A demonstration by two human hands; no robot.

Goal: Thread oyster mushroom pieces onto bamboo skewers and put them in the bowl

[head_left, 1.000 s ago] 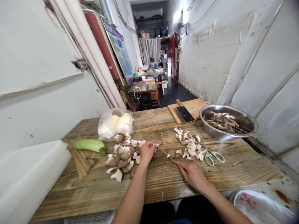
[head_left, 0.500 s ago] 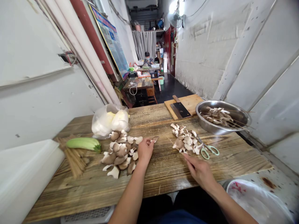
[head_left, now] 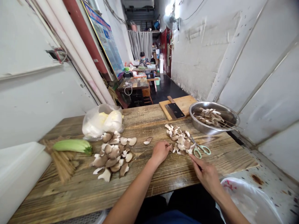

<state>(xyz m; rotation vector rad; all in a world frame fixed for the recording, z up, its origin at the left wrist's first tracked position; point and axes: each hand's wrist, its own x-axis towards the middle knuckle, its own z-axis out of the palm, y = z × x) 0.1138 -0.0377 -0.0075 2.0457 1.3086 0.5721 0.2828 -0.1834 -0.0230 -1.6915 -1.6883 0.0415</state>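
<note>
My left hand (head_left: 161, 151) is closed in a pinch at the left edge of the right-hand pile of oyster mushroom pieces (head_left: 181, 143), with a small brown mushroom piece (head_left: 171, 147) at its fingertips. My right hand (head_left: 206, 172) is closed at the near side of that pile, seemingly around a thin bamboo skewer, mostly hidden. Green-handled scissors (head_left: 201, 150) lie with their blades against this pile. A larger heap of oyster mushrooms (head_left: 113, 155) sits to the left. One single mushroom piece (head_left: 148, 140) rests on the wood between the two piles.
Behind the piles are a cutting board (head_left: 188, 102) with a cleaver (head_left: 175, 110) and a steel bowl (head_left: 201, 126) of skewered mushrooms. On the left lie a bag of white food (head_left: 102, 123), a green gourd (head_left: 71, 146) and bamboo skewers (head_left: 65, 166). A lined bin (head_left: 251, 199) stands below right.
My left hand has moved right, from the single mushroom piece beside the left heap to the right pile. That piece stays on the table. The view has turned slightly to the right.
</note>
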